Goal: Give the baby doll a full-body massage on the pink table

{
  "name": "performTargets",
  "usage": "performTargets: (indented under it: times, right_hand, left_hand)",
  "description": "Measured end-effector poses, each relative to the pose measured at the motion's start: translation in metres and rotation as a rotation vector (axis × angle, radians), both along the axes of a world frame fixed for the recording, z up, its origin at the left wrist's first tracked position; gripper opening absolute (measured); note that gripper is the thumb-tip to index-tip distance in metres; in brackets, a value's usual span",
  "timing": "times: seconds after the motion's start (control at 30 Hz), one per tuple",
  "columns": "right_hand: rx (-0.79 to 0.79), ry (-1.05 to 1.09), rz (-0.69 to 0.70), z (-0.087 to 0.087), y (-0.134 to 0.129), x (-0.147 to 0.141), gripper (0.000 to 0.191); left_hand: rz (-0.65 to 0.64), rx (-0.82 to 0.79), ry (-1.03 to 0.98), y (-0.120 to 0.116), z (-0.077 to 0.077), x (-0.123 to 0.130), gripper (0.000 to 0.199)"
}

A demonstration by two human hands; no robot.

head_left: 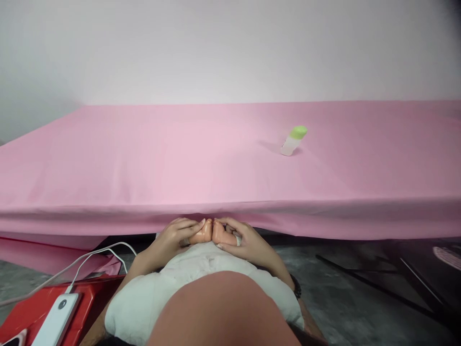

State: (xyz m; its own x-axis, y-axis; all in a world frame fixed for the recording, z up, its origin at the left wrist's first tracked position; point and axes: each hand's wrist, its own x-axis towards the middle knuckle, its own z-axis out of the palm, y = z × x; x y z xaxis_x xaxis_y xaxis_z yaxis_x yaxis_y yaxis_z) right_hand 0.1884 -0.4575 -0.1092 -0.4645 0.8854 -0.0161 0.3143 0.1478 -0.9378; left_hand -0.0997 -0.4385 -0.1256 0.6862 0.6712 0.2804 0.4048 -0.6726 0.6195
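A baby doll in a white outfit (201, 257) lies along my lap, the back of its bare round head (223, 312) close to the camera. Its two glossy feet, the left one (205, 231) and the right one (219, 233), stick up side by side near the table edge. My left hand (178, 234) is closed around the doll's leg on the left, thumb at the foot. Around the leg on the right curls my right hand (245, 239), with its fingers on the foot. The palms are hidden.
A pink cloth (180, 158) covers the table ahead and hangs over its front edge. On it stands a bottle with a green cap (293, 142). A white power bank (57, 319) with cables rests on a red stool (84, 307) at left. Dark metal legs (378, 283) are at right.
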Motion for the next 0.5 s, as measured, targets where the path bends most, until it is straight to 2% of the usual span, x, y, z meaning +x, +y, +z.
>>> performTargets:
  times: [0.27, 0.5]
  right_hand:
    - [-0.034, -0.044, 0.008, 0.0079, 0.0041, 0.0010, 0.054]
    - [-0.070, 0.011, 0.012, 0.0016, 0.0039, 0.0004, 0.054]
  left_hand:
    - [-0.022, 0.008, 0.017, 0.0052, 0.0053, 0.0044, 0.057]
    - [-0.022, -0.017, 0.010, 0.0058, 0.0041, 0.0034, 0.058]
